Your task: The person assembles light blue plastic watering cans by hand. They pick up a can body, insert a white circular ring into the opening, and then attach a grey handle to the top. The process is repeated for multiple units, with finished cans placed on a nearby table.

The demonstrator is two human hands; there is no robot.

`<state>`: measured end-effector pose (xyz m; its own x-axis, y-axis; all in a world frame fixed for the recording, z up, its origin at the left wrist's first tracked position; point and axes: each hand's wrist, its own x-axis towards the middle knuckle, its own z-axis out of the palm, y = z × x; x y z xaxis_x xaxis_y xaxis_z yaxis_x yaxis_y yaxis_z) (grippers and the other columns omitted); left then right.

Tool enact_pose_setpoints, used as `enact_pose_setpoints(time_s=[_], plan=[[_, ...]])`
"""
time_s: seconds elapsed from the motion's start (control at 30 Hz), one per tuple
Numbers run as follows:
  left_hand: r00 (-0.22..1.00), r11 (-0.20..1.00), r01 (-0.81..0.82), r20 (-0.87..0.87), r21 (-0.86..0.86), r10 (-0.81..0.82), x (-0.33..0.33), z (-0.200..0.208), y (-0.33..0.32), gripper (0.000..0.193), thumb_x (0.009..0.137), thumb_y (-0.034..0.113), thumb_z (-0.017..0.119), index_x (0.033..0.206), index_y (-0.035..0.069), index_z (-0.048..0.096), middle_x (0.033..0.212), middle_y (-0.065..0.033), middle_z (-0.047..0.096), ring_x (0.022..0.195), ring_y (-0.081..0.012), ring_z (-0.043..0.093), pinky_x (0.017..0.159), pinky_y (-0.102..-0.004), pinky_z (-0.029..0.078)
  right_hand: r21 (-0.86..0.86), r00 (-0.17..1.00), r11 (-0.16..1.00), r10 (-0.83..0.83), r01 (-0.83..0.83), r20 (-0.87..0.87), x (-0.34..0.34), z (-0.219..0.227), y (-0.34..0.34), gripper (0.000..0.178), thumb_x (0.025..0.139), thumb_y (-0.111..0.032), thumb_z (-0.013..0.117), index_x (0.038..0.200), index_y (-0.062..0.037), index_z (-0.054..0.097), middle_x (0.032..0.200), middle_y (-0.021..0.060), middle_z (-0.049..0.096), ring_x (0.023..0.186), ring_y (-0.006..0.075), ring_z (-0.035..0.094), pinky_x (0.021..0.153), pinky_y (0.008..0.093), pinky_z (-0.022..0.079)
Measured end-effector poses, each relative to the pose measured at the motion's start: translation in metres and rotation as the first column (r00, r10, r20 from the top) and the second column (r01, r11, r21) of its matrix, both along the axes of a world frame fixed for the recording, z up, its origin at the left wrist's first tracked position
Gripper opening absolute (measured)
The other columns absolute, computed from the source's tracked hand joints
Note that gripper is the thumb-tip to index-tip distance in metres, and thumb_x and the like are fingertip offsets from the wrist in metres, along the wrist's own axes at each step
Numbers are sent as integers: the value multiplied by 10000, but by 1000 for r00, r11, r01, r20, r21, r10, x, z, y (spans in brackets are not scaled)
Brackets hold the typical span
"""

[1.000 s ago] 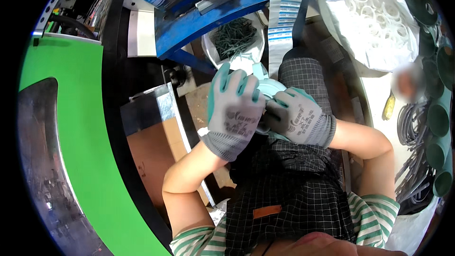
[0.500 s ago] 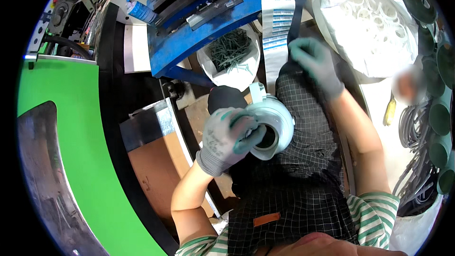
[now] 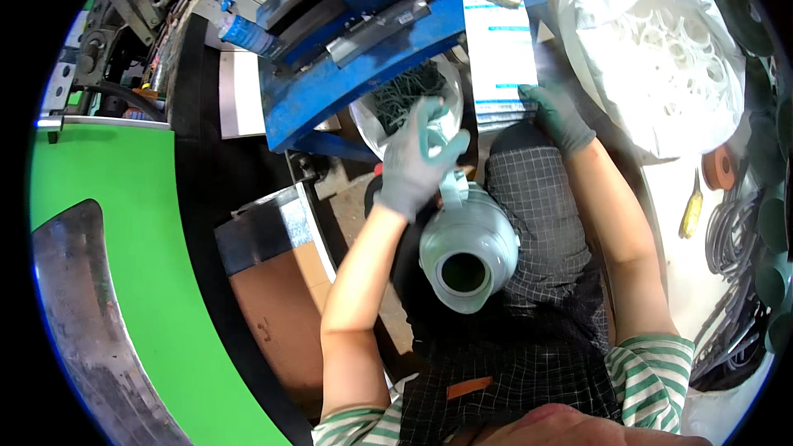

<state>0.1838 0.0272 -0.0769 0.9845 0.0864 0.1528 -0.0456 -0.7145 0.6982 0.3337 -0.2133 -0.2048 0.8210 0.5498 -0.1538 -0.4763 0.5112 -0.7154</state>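
A round silver-grey metal housing (image 3: 469, 249) with a dark round hole lies on my lap, on the checked apron. My left hand (image 3: 420, 156), in a grey glove with green fingertips, is raised above its far end with fingers apart, just in front of a white bag of dark small parts (image 3: 406, 100). Whether it pinches one of those parts I cannot tell. My right hand (image 3: 558, 118), in a green glove, lies flat on the lower edge of a stack of white and blue printed sheets (image 3: 498, 45), holding nothing.
A blue metal machine part (image 3: 355, 45) stands ahead. A big clear bag of white rings (image 3: 673, 58) lies at the right. A green surface (image 3: 124, 239) curves along the left, with a brown cardboard box (image 3: 277, 306) beside my left arm. Dark rubber rings and a yellow-handled tool (image 3: 690, 213) sit far right.
Both hands left the housing, which now rests on my lap. My left hand rose toward the bag of dark parts; my right hand reached out to the printed sheets.
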Motion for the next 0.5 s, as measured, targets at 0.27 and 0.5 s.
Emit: enact_pose_setpoints(time_s=[0.27,0.5], plan=[[969,996,92,-231,1,-90,81,-4,-32,665,868,328,821,1438,81,583,1161,-118,752,1020,-200,732,961,-350,568,-82,994,994,-70,77,83,-4,34,-23,413,1028,-200,641,1363,39,602,1244,124,716,1128,194,676,1013,340,517],[996,993,47,-73,-108,-55,81,-39,-27,294,894,154,838,1146,31,749,989,-65,766,907,-123,712,864,-281,570,-67,992,991,-116,120,54,-7,30,-16,252,1013,-151,663,1208,8,653,1098,80,717,979,144,680,880,294,541]])
